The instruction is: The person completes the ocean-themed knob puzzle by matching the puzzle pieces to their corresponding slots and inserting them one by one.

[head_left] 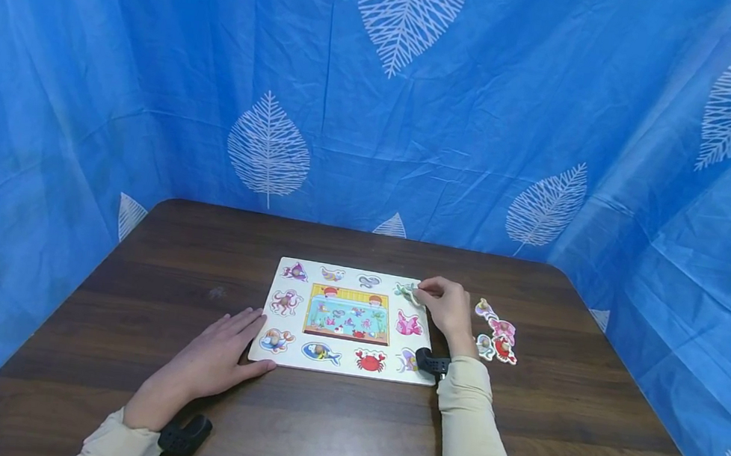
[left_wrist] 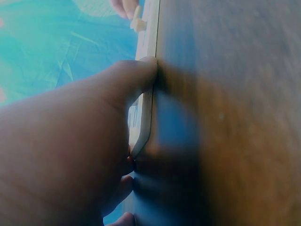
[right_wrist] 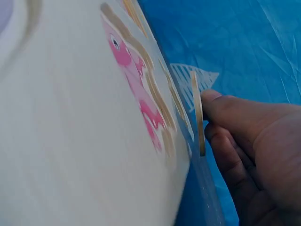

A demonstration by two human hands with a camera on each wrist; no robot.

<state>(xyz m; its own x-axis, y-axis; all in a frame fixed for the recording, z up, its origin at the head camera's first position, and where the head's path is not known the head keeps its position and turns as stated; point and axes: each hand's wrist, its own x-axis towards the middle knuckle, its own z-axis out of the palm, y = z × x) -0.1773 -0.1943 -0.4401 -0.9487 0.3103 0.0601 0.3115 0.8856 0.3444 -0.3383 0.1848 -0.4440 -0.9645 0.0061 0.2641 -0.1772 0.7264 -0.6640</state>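
A white wooden puzzle board (head_left: 293,325) with sea-animal shapes around a printed aquarium lies on the table. My left hand (head_left: 215,358) rests at its lower left corner, fingers along the left edge and thumb at the front edge; the left wrist view shows the thumb (left_wrist: 136,73) against the board's side. At the upper right corner, my right hand (head_left: 447,309) pinches a thin puzzle piece (right_wrist: 197,115) between thumb and fingers. That piece is edge-on in the right wrist view, tilted up from the board beside the green-printed shape. A pink fish-like shape (right_wrist: 136,84) shows nearby.
Several loose puzzle pieces (head_left: 503,330), one a red crab, lie in a cluster right of the board. A few shapes on the board, such as the blue fish (head_left: 320,352), carry knobs. The dark wooden table (head_left: 342,436) meets a blue leaf-print curtain (head_left: 346,158) behind.
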